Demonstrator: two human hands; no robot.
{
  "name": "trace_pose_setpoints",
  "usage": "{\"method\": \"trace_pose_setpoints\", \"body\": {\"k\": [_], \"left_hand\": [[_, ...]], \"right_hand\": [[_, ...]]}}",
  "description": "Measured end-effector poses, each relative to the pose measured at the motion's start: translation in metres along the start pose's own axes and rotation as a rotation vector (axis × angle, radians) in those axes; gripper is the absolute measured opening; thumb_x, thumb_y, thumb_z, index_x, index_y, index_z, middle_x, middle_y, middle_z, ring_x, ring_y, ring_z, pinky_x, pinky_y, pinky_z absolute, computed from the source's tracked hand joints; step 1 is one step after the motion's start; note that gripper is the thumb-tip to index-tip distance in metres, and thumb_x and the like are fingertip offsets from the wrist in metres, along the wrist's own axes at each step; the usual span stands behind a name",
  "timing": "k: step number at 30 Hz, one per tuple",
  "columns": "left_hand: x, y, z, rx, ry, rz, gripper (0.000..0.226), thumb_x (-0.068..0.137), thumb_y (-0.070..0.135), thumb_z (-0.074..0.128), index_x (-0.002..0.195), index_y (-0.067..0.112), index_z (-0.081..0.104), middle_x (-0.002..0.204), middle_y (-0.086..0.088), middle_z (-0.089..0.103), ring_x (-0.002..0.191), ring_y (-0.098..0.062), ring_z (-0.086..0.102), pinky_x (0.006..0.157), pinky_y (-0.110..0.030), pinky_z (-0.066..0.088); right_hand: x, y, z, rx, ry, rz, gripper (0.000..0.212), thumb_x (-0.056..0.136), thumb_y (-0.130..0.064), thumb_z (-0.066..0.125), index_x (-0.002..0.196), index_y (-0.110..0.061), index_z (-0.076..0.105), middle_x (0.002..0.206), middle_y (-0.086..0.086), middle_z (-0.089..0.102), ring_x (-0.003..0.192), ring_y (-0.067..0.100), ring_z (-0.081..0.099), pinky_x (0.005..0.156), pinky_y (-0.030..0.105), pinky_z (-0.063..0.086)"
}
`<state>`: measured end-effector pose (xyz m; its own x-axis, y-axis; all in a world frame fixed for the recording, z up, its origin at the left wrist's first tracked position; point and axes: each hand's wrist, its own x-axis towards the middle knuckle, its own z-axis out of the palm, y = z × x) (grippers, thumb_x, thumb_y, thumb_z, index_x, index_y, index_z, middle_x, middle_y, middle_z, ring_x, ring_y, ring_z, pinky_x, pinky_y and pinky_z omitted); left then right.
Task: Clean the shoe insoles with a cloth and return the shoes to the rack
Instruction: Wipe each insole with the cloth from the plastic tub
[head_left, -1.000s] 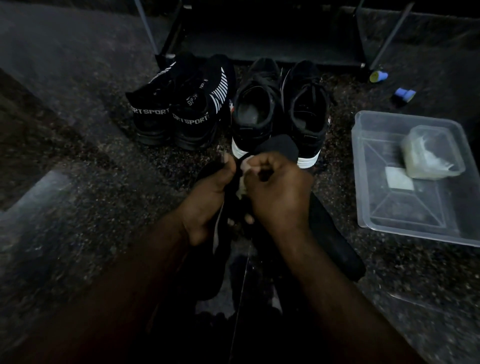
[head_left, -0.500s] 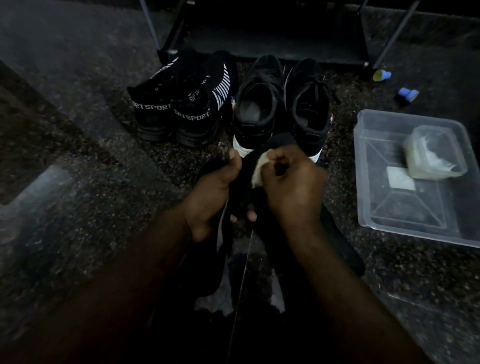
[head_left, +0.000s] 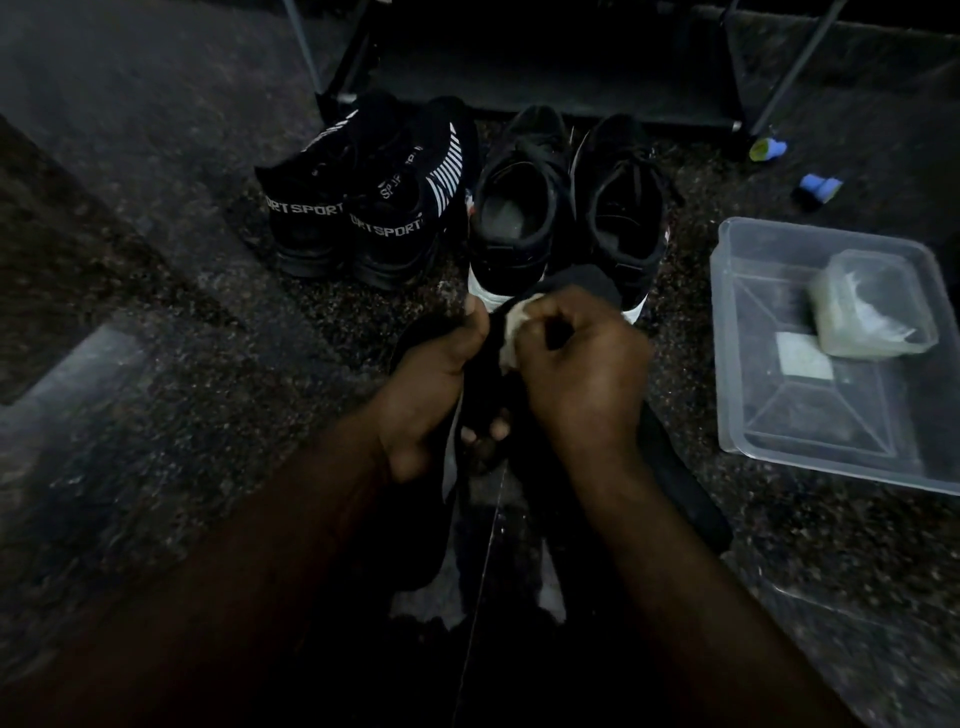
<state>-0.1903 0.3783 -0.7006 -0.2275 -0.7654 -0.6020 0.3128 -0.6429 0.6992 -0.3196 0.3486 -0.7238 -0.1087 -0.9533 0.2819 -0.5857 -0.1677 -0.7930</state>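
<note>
Pressing cloth (head_left: 518, 325) onto held insole (head_left: 589, 279)

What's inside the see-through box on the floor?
The clear tub holds a smaller clear container with something whitish and crumpled inside, and a flat pale square beside it. What lies under the small container is covered.

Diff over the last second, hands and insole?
Right hand, pinching the white cloth, rubbed slightly up the black insole toward the black white-soled shoes. Left hand still grips the insole. Those shoes, the striped black sport shoes and the clear plastic tub are unmoved.
</note>
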Motion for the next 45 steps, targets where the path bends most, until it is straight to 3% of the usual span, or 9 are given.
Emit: {"method": "trace_pose_setpoints", "body": {"k": [5,9,15,23,27,34,37,41,45], "left_hand": [[0.005,-0.007,-0.001,0.006,0.005,0.026,0.072,0.098,0.070,0.040,0.124,0.008,0.066,0.082,-0.014,0.067,0.050,-0.020,0.062,0.041,-0.020,0.042],[0.004,-0.001,-0.005,-0.187,-0.018,0.065,0.067,0.103,0.062,0.038,0.138,0.008,0.058,0.121,-0.016,0.068,0.100,-0.027,0.070,0.086,-0.038,0.057],[-0.001,-0.004,0.006,0.081,0.027,0.005,0.076,0.098,0.070,0.036,0.124,0.006,0.067,0.065,-0.013,0.063,0.033,-0.013,0.050,0.035,-0.016,0.034],[0.007,-0.001,-0.007,-0.112,-0.012,0.112,0.061,0.104,0.061,0.039,0.132,0.012,0.063,0.110,-0.013,0.072,0.092,-0.027,0.072,0.082,-0.039,0.058],[0.005,-0.005,0.000,0.051,0.046,0.031,0.069,0.098,0.069,0.042,0.120,0.010,0.071,0.071,-0.009,0.067,0.045,-0.017,0.056,0.040,-0.019,0.038],[0.008,-0.009,-0.001,0.027,0.018,0.057,0.066,0.099,0.066,0.043,0.120,0.009,0.070,0.081,-0.015,0.066,0.053,-0.022,0.060,0.045,-0.022,0.044],[0.009,-0.003,-0.010,-0.085,-0.048,0.123,0.057,0.103,0.061,0.043,0.123,0.013,0.066,0.105,-0.017,0.068,0.085,-0.028,0.069,0.080,-0.038,0.055],[0.003,-0.002,-0.004,0.068,0.004,0.026,0.062,0.101,0.064,0.042,0.118,0.011,0.070,0.083,-0.013,0.070,0.049,-0.021,0.058,0.041,-0.020,0.040],[-0.002,-0.004,0.005,0.095,-0.089,-0.063,0.057,0.100,0.056,0.044,0.128,0.012,0.066,0.094,-0.010,0.079,0.065,-0.026,0.073,0.043,-0.021,0.037]], "right_hand": [[0.001,0.000,-0.001,-0.022,-0.032,0.047,0.014,0.082,-0.022,0.068,0.088,-0.023,0.080,0.086,-0.002,0.076,0.078,0.018,0.071,0.075,0.038,0.058],[-0.015,-0.023,0.015,-0.003,-0.072,-0.104,0.009,0.083,-0.016,0.073,0.084,-0.023,0.079,0.082,0.001,0.073,0.073,0.016,0.067,0.071,0.030,0.052],[0.012,0.011,-0.013,-0.087,-0.009,0.115,0.015,0.084,-0.020,0.070,0.092,-0.021,0.083,0.090,0.003,0.079,0.080,0.024,0.074,0.079,0.035,0.059],[-0.012,-0.023,0.012,-0.024,-0.076,-0.062,0.018,0.082,-0.021,0.064,0.085,-0.019,0.081,0.087,0.006,0.076,0.079,0.026,0.071,0.071,0.038,0.057],[0.002,0.000,0.000,-0.107,0.003,0.054,0.015,0.084,-0.023,0.068,0.090,-0.022,0.083,0.090,0.002,0.079,0.082,0.025,0.073,0.074,0.032,0.057],[-0.001,-0.004,0.002,-0.044,-0.039,0.103,0.015,0.085,-0.025,0.068,0.088,-0.021,0.082,0.087,0.003,0.078,0.080,0.024,0.073,0.075,0.037,0.058],[-0.013,-0.021,0.013,-0.021,-0.054,-0.027,0.015,0.082,-0.020,0.067,0.087,-0.020,0.081,0.088,0.005,0.077,0.079,0.024,0.073,0.072,0.035,0.059],[0.003,0.002,-0.002,-0.120,-0.016,0.080,0.014,0.084,-0.024,0.069,0.088,-0.024,0.082,0.089,0.002,0.079,0.081,0.023,0.073,0.074,0.031,0.055],[0.025,0.023,-0.031,0.004,-0.039,0.333,0.010,0.086,-0.021,0.075,0.080,-0.028,0.079,0.071,-0.012,0.074,0.066,-0.006,0.068,0.070,0.013,0.051]]}}
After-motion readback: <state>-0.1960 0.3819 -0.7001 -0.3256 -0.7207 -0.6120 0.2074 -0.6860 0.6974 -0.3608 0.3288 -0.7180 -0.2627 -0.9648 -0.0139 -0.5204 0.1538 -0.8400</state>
